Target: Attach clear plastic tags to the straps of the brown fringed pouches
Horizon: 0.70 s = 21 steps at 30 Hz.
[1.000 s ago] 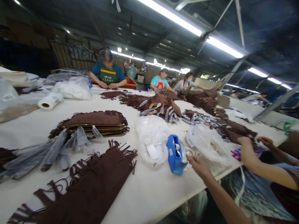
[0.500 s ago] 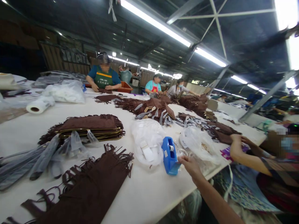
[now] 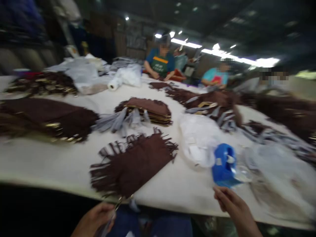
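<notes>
A brown fringed bag (image 3: 139,163) lies flat on the white table, its near end at the front edge. My left hand (image 3: 97,217) is closed on a thin strap in clear plastic just off that edge, with a gold-coloured clasp (image 3: 118,203) showing at the fingertips by the bag. The blue tape dispenser (image 3: 224,166) stands to the bag's right. Just in front of it, my right hand (image 3: 233,202) is pinched; whether tape is between the fingers is too blurred to tell. Beside the dispenser sits a white plastic bag (image 3: 198,140) holding small white pieces.
Behind the fringed bag is a stack of brown bags (image 3: 149,110) with plastic-wrapped straps. More brown bags (image 3: 46,118) lie at left. A clear plastic bag (image 3: 281,177) spreads at right. Across the table, a person in a green apron (image 3: 160,64) and other people work.
The view has swung left and down, bringing my left hand with the strap into sight. My right hand has come away from the dispenser's tape end, towards the front edge.
</notes>
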Each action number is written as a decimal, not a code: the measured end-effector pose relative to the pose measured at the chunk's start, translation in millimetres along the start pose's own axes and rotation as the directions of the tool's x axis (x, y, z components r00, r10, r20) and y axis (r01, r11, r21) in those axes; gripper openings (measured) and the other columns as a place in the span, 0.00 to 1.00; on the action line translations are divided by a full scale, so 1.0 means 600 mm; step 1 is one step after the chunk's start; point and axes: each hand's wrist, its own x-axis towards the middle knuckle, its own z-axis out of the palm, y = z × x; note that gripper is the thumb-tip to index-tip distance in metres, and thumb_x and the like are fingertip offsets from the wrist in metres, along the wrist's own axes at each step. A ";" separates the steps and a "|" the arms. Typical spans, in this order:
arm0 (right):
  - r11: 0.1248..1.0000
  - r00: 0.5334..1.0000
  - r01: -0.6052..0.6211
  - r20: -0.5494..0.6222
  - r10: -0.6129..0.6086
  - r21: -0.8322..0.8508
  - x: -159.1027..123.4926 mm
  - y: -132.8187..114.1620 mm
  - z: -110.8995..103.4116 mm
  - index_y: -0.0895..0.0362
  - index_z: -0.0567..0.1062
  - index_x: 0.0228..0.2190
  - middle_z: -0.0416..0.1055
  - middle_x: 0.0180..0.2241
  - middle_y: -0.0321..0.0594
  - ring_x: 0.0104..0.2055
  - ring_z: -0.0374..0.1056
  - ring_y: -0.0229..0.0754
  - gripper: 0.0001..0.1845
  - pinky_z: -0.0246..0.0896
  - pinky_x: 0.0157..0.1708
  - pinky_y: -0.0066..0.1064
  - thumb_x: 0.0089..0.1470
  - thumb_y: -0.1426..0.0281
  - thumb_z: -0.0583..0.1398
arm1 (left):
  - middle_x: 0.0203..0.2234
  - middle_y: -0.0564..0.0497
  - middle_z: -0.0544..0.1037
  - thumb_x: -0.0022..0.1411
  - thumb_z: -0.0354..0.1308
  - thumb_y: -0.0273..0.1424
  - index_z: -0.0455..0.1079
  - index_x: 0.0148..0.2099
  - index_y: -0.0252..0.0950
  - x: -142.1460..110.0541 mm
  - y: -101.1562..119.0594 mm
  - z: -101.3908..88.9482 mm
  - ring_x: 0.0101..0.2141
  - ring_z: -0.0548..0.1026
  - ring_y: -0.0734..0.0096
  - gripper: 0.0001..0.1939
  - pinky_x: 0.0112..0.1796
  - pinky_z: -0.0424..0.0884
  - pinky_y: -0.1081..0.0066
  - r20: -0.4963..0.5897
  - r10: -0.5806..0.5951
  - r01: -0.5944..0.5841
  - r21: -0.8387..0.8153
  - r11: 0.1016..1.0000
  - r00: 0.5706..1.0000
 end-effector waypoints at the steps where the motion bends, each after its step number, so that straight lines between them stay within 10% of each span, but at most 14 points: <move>1: 0.998 0.996 0.054 0.064 -0.054 -0.009 -0.013 -0.013 0.026 0.53 0.75 0.26 0.68 0.21 0.37 0.21 0.59 0.39 0.15 0.57 0.21 0.30 0.43 0.54 0.63 | 0.20 0.52 0.74 0.44 0.70 0.33 0.70 0.31 0.33 0.004 -0.013 -0.012 0.21 0.71 0.72 0.14 0.25 0.69 0.72 0.171 0.012 -0.003 -0.051 0.999 0.985; 4: 0.994 0.905 0.103 0.411 -0.104 0.026 -0.064 -0.056 0.130 0.52 0.76 0.31 0.69 0.23 0.39 0.23 0.62 0.40 0.17 0.59 0.22 0.29 0.44 0.53 0.63 | 0.21 0.52 0.75 0.45 0.67 0.31 0.68 0.32 0.32 0.022 -0.043 -0.040 0.21 0.72 0.74 0.13 0.25 0.67 0.74 0.270 0.061 -0.009 -0.192 0.981 0.961; 7: 0.986 0.693 0.121 0.702 -0.167 0.115 -0.131 -0.093 0.246 0.54 0.75 0.32 0.70 0.26 0.37 0.23 0.61 0.38 0.17 0.58 0.24 0.28 0.51 0.53 0.58 | 0.22 0.50 0.77 0.46 0.65 0.30 0.68 0.33 0.32 0.030 -0.058 -0.051 0.21 0.72 0.74 0.13 0.25 0.67 0.74 0.241 0.069 -0.010 -0.240 0.971 0.968; 10: 0.973 0.557 0.165 0.799 -0.227 0.162 -0.175 -0.117 0.340 0.56 0.74 0.34 0.69 0.26 0.35 0.24 0.60 0.35 0.14 0.54 0.23 0.25 0.56 0.59 0.55 | 0.23 0.48 0.77 0.46 0.64 0.30 0.68 0.34 0.32 0.030 -0.064 -0.052 0.21 0.73 0.73 0.12 0.25 0.67 0.74 0.272 0.087 -0.011 -0.268 0.963 0.958; 21: 0.891 0.464 0.412 0.798 -0.386 0.191 -0.187 -0.120 0.437 0.53 0.75 0.34 0.68 0.27 0.32 0.27 0.62 0.35 0.13 0.54 0.28 0.23 0.58 0.75 0.51 | 0.21 0.47 0.78 0.45 0.62 0.25 0.68 0.32 0.32 0.055 -0.065 -0.064 0.21 0.73 0.72 0.09 0.25 0.65 0.73 0.359 0.167 -0.045 -0.325 0.945 0.918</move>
